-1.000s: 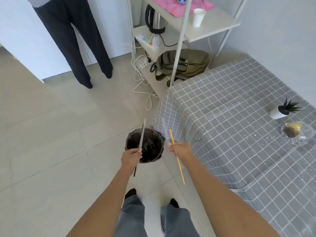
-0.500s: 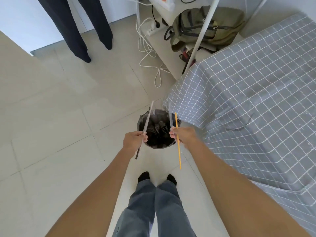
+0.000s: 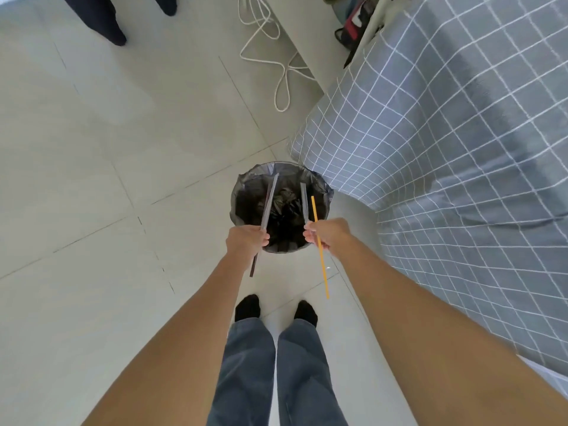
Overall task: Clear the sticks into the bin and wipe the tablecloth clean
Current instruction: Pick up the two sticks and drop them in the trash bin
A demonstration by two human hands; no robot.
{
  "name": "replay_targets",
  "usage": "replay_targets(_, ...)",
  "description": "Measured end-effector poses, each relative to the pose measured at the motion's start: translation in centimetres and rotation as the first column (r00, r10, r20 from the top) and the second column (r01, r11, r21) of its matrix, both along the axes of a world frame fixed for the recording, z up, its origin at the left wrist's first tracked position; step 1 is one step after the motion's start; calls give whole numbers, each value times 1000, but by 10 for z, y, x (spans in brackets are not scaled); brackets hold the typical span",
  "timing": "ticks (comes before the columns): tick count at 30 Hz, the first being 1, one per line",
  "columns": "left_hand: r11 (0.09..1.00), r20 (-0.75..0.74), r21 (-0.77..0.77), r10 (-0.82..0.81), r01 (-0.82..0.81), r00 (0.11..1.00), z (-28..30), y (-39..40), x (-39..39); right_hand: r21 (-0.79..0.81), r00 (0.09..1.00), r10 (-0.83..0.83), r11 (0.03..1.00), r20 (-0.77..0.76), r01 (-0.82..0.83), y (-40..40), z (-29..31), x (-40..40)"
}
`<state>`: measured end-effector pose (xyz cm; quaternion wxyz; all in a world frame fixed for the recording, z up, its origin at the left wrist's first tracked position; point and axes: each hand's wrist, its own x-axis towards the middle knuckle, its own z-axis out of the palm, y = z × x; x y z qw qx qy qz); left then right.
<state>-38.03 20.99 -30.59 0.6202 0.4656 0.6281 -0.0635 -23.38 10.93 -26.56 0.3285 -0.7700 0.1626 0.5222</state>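
We stand over the bin, which sits on the tiled floor just beside the hanging corner of the grey checked tablecloth. Our left hand is closed around a grey stick; its long axis runs away from us, far end tilted slightly right over the bin's mouth, dark near end poking out below the fist. Our right hand pinches two sticks: a yellow stick, thin and straight, far tip over the bin, near end trailing back toward our feet, and a second grey stick beside it, pointing forward over the black liner. That grey one looks flat and translucent, possibly a wrapper, though the view is too soft to be sure. Both hands hover at the bin's near rim, one at each side. A white cable loops on the floor beyond.
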Motion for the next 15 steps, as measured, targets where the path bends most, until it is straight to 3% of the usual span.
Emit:
replay_targets(12, 999, -53, 12, 46, -46, 997, -85, 14, 0, -58, 992, -71, 996, -107, 65, 36, -102, 6)
replay_targets(15, 998, -72, 22, 59, -58, 996, -92, 19, -1, -47, 995, -66, 997, -68, 63, 45, -117, 9)
